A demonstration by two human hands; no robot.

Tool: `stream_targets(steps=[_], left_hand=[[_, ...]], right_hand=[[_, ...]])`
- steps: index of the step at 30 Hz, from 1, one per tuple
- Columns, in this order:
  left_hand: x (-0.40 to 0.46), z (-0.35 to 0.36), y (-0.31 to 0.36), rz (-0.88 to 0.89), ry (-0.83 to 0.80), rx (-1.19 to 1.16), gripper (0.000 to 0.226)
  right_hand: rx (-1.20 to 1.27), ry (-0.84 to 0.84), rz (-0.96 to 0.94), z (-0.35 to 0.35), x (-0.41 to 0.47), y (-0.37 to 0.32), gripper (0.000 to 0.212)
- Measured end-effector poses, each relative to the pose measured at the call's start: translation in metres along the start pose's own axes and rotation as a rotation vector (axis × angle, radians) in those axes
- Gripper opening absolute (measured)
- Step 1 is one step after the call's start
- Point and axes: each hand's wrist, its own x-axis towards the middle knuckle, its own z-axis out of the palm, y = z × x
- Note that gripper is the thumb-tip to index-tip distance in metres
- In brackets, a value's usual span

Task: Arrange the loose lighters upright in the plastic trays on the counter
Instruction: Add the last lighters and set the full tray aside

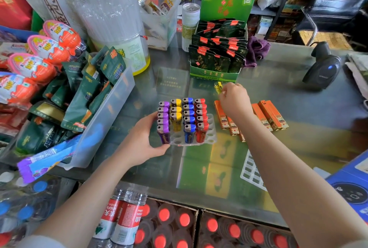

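Observation:
A clear plastic tray [211,135] stands mid-counter with upright lighters in rows: purple [163,120], yellow [176,116], blue [189,120] and red [201,120]. Its front holes in the yellow row and its right column are bare. My left hand [143,142] grips the tray's left front corner, thumb against the front purple lighter. My right hand [235,100] is beyond the tray's right side and pinches a yellow lighter [218,86] at the fingertips. Several orange lighters [270,115] lie flat on the counter right of the tray, partly hidden by my right wrist.
A second clear tray [252,172] lies flat under my right forearm. A green box of tea packets [217,56] stands behind the tray, a barcode scanner [323,68] at far right, a snack bin [103,112] at left. Bottled drinks sit below the counter edge.

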Motion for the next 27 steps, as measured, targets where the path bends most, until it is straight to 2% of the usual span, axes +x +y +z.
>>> stream_targets(steps=[4,8,11,13,16,17,20,23,27], left_hand=[[0.002,0.001,-0.004,0.005,0.000,0.010,0.064],[0.002,0.002,-0.006,0.018,0.004,-0.004,0.061],[0.003,0.003,-0.009,0.024,0.007,-0.002,0.060],[0.002,0.003,-0.009,0.022,0.021,0.007,0.061],[0.000,0.004,-0.010,0.026,0.037,0.015,0.062],[-0.001,0.004,-0.011,0.028,0.046,0.016,0.062],[-0.008,0.006,-0.010,0.009,0.085,0.046,0.069],[-0.018,0.007,-0.008,-0.023,0.124,0.068,0.075],[-0.034,0.005,-0.012,-0.049,0.164,0.067,0.075]], right_hand=[[0.027,-0.063,0.037,0.003,0.011,-0.004,0.022],[-0.008,-0.132,-0.008,-0.001,0.017,-0.006,0.020],[0.002,-0.095,-0.046,-0.007,0.010,-0.010,0.019],[0.157,-0.003,-0.064,-0.016,-0.004,-0.015,0.018],[0.547,0.117,-0.112,-0.037,-0.042,-0.024,0.009],[0.673,0.122,-0.150,-0.044,-0.058,-0.027,0.003],[0.957,0.045,-0.320,-0.050,-0.105,-0.036,0.019],[0.874,-0.008,-0.400,-0.033,-0.136,-0.043,0.029],[0.568,0.059,-0.463,-0.003,-0.156,-0.052,0.019]])
